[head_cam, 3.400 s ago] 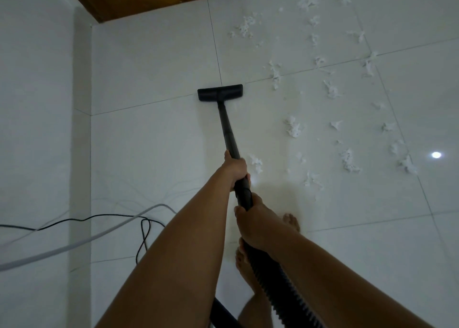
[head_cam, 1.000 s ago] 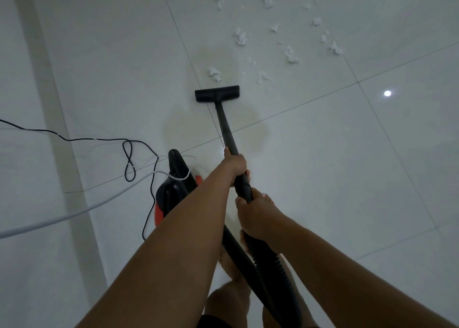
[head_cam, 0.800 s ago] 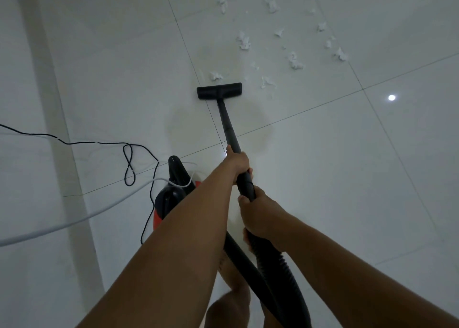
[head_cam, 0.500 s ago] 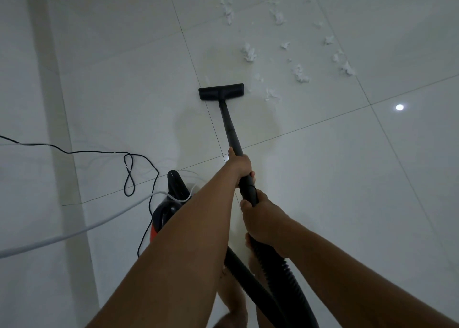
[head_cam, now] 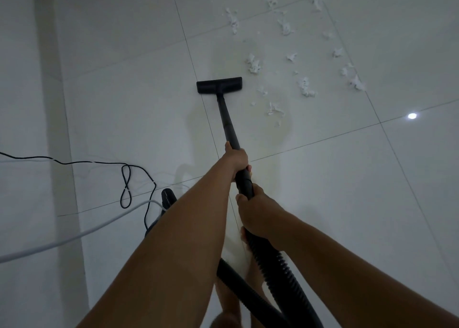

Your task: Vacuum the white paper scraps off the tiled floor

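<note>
Pushed forward since a moment ago, the flat black nozzle [head_cam: 219, 85] now rests on the tiled floor [head_cam: 323, 191] just left of the nearest white paper scraps [head_cam: 253, 64], which are small, torn and crumpled and scattered ahead to the right. The left hand [head_cam: 236, 157] and, behind it, the right hand [head_cam: 255, 211] wrap their fingers around the wand [head_cam: 228, 121].

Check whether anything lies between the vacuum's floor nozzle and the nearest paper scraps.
Nothing visible does. Only bare tiled floor separates the floor nozzle from the closest paper scraps, just ahead and to its right. The black cord and white cable lie far back on the left, out of that path.
</note>
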A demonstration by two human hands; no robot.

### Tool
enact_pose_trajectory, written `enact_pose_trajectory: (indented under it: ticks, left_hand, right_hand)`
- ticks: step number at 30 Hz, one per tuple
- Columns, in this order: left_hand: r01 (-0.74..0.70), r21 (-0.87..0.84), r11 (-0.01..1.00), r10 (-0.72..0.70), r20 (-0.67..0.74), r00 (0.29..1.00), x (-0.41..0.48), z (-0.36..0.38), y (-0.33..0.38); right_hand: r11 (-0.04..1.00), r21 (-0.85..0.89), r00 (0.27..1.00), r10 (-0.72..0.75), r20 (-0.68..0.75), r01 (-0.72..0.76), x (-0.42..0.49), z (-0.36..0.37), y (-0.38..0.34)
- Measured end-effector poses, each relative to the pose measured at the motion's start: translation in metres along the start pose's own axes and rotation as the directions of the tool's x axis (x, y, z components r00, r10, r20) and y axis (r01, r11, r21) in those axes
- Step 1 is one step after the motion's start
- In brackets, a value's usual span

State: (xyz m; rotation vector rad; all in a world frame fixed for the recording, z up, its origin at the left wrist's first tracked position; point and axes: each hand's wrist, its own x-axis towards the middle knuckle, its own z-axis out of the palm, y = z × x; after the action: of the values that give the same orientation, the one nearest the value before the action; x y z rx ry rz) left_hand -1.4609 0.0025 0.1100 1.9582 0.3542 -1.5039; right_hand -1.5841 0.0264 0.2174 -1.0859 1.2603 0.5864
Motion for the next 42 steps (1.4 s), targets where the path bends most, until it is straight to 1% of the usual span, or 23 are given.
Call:
enact_pose_trajectory:
  ticks: [2, 4, 6, 12, 18, 22, 25, 30, 34, 39, 42]
  left_hand:
    - [-0.005, 0.002, 1.0, 0.005, -0.001, 1.0, 0.004, 0.0, 0.009]
    - [0.002, -0.009, 1.0, -0.002, -0.004, 1.0, 0.009, -0.001, 0.017]
    - [0.006, -0.015, 1.0, -0.007, -0.006, 1.0, 0.01, -0.002, 0.026]
    - [0.007, -0.033, 0.999, -0.007, -0.002, 1.0, 0.022, -0.006, 0.063]
    - [-0.018, -0.015, 1.0, 0.018, 0.003, 1.0, 0.046, -0.013, 0.119]
    - [-0.003, -0.033, 0.999, 0.003, -0.005, 1.0, 0.06, -0.027, 0.162]
    - [-0.01, -0.007, 1.0, 0.01, -0.009, 1.0, 0.072, -0.036, 0.193]
    - [-0.016, 0.002, 1.0, 0.016, -0.021, 1.0, 0.097, -0.05, 0.237]
    - [-0.012, -0.019, 1.0, 0.012, -0.022, 1.0, 0.112, -0.062, 0.264]
    - [0.0, -0.044, 0.999, -0.001, -0.013, 1.0, 0.118, -0.072, 0.29]
    - [0.016, -0.082, 0.997, -0.016, 0.004, 1.0, 0.108, -0.076, 0.299]
  right_hand:
    - [0.999, -0.048, 1.0, -0.024, -0.011, 0.024, 0.006, -0.004, -0.006]
    - [0.987, -0.145, 0.997, -0.071, -0.036, 0.065, 0.011, -0.008, -0.012]
    - [0.981, -0.176, 0.995, -0.089, -0.054, 0.078, 0.014, -0.01, -0.021]
    - [0.994, -0.077, 0.996, -0.08, -0.047, 0.076, 0.027, -0.026, -0.055]
    - [0.994, -0.093, 0.997, -0.065, -0.051, 0.06, 0.051, -0.042, -0.11]
    - [0.993, -0.101, 0.997, -0.061, -0.045, 0.056, 0.06, -0.049, -0.157]
    - [0.992, -0.107, 0.997, -0.071, -0.029, 0.067, 0.069, -0.055, -0.191]
    - [0.992, -0.111, 0.997, -0.071, -0.041, 0.066, 0.09, -0.06, -0.238]
    - [0.999, -0.031, 1.0, -0.015, 0.011, 0.015, 0.1, -0.058, -0.271]
    - [0.999, -0.046, 1.0, -0.012, 0.004, 0.012, 0.103, -0.06, -0.302]
    - [0.998, -0.056, 1.0, 0.017, -0.005, -0.017, 0.089, -0.063, -0.317]
